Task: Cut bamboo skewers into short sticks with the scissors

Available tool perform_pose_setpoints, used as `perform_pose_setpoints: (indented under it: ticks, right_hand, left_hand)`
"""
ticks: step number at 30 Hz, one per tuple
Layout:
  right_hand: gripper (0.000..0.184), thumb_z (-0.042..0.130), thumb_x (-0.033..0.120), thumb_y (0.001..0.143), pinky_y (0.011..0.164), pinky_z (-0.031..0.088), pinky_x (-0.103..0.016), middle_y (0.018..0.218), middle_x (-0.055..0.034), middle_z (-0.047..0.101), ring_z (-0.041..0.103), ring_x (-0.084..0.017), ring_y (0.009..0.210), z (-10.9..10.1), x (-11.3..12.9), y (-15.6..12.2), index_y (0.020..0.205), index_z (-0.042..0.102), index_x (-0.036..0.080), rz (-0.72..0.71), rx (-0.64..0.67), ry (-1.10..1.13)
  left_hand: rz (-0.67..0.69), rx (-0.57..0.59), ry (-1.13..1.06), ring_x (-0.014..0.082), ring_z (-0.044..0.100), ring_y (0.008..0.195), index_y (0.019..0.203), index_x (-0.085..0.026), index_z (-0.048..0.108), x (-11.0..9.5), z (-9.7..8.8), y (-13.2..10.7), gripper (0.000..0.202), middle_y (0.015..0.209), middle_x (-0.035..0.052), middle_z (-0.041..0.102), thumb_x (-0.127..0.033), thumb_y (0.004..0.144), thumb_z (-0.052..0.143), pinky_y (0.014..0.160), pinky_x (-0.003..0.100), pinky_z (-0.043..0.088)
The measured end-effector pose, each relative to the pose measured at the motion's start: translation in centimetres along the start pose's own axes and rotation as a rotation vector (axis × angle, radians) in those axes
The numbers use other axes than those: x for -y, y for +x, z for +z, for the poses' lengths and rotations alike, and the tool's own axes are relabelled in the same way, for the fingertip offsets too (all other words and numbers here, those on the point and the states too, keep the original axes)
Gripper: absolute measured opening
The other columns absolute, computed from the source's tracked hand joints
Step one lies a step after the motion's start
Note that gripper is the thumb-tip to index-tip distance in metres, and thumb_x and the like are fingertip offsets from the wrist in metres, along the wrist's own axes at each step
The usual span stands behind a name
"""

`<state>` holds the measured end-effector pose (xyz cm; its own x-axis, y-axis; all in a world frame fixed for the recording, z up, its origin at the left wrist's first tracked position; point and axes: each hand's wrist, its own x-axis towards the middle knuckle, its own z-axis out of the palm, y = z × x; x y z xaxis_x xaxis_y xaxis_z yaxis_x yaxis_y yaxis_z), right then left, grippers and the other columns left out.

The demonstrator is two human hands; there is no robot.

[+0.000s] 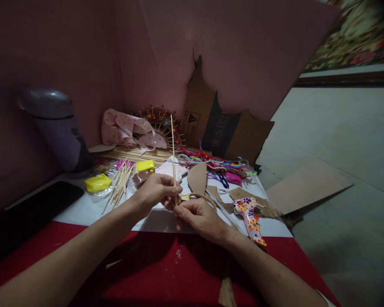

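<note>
A thin wooden skewer (173,149) stands nearly upright between my two hands. My left hand (158,189) pinches it partway up with thumb and fingers. Lower down, my right hand (198,215) closes its fingertips around the skewer's bottom end. Just behind the right hand lie scissors with gold-coloured handles (195,196), partly covered by it. A rounded piece of cardboard (197,179) rests beyond the scissors. Left of my left hand is a loose pile of short wooden sticks (120,183).
Yellow clay packs (97,183), a dark phone (45,200) and a purple tumbler (57,132) sit at left. Pipe cleaners (217,162) and torn cardboard (224,123) are behind. A flower-patterned glue gun (251,217) lies at right on white paper over the red table cover (147,268).
</note>
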<state>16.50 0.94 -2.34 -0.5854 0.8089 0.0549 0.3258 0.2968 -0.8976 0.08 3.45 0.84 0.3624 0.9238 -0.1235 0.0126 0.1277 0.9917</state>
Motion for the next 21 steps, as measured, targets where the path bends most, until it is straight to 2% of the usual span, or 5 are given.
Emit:
perform_pose_setpoints:
  ticks: [4, 8, 15, 21]
  right_hand:
    - [0.045, 0.042, 0.043, 0.089, 0.049, 0.031, -0.021, 0.056, -0.0009, 0.056, 0.040, -0.008, 0.049, 0.07, 0.11, 0.03, 0.060, 0.059, 0.014, -0.002, -0.003, 0.009]
    - [0.050, 0.042, 0.051, 0.088, 0.050, 0.033, -0.020, 0.057, -0.0022, 0.058, 0.044, -0.008, 0.050, 0.05, 0.20, 0.07, 0.058, 0.058, 0.014, -0.004, -0.006, 0.068]
    - [0.059, 0.037, 0.063, 0.085, 0.041, 0.027, -0.017, 0.056, -0.0028, 0.059, 0.036, -0.005, 0.042, 0.09, -0.54, 0.24, 0.065, 0.061, 0.012, 0.018, -0.003, 0.203]
    - [0.064, 0.036, 0.067, 0.083, 0.040, 0.028, -0.017, 0.056, -0.0039, 0.060, 0.039, -0.006, 0.043, 0.12, -0.65, 0.32, 0.066, 0.063, 0.011, 0.047, -0.017, 0.196]
  left_hand:
    - [0.006, -0.001, 0.012, 0.0089, 0.053, 0.042, 0.059, -0.012, 0.056, 0.16, -0.06, 0.03, 0.021, 0.051, 0.0029, 0.063, -0.027, 0.064, 0.070, 0.044, 0.020, 0.037]
    - [0.021, -0.001, 0.006, 0.0081, 0.051, 0.041, 0.059, -0.012, 0.055, 0.27, -0.08, 0.08, 0.023, 0.052, 0.0028, 0.063, -0.029, 0.065, 0.070, 0.044, 0.020, 0.038]
    - [0.009, -0.040, -0.016, 0.0080, 0.051, 0.039, 0.058, -0.012, 0.055, -0.10, 0.31, -0.15, 0.025, 0.046, -0.0004, 0.058, -0.029, 0.061, 0.073, 0.043, 0.020, 0.039]
    - [0.005, -0.047, -0.025, 0.0086, 0.052, 0.040, 0.061, -0.012, 0.057, -0.08, 0.32, -0.23, 0.022, 0.048, -0.0002, 0.059, -0.028, 0.061, 0.072, 0.042, 0.020, 0.040]
